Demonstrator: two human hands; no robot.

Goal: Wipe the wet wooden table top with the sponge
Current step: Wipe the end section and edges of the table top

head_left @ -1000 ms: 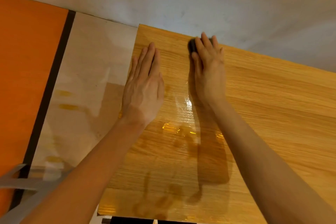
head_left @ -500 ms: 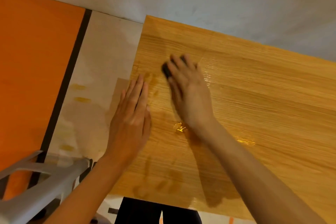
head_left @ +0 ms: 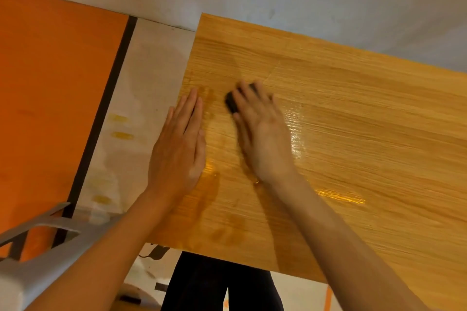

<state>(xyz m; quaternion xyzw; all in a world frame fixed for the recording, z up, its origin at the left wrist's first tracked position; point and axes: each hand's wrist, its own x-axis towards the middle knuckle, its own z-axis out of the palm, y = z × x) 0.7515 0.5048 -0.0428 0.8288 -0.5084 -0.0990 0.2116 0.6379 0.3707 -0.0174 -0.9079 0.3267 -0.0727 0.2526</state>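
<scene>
The wooden table top [head_left: 353, 118] fills the right and middle of the view, with wet glossy streaks beside my right hand and along its near part. My right hand [head_left: 262, 134] lies flat on a dark sponge [head_left: 231, 103], pressing it onto the wood near the table's left side; only the sponge's left edge shows under the fingers. My left hand [head_left: 180, 149] rests flat with straight fingers on the table's left edge, holding nothing.
A white wall runs behind the table. Left of the table lie a pale floor strip [head_left: 141, 98] with yellowish spots, a dark stripe, and an orange surface [head_left: 55, 93]. A grey plastic chair [head_left: 38, 255] stands at the lower left. Dark-clad legs [head_left: 219, 285] show below the near edge.
My right hand has drawn the sponge from the table's far edge toward me and to the left. My left hand has slid back along the left edge.
</scene>
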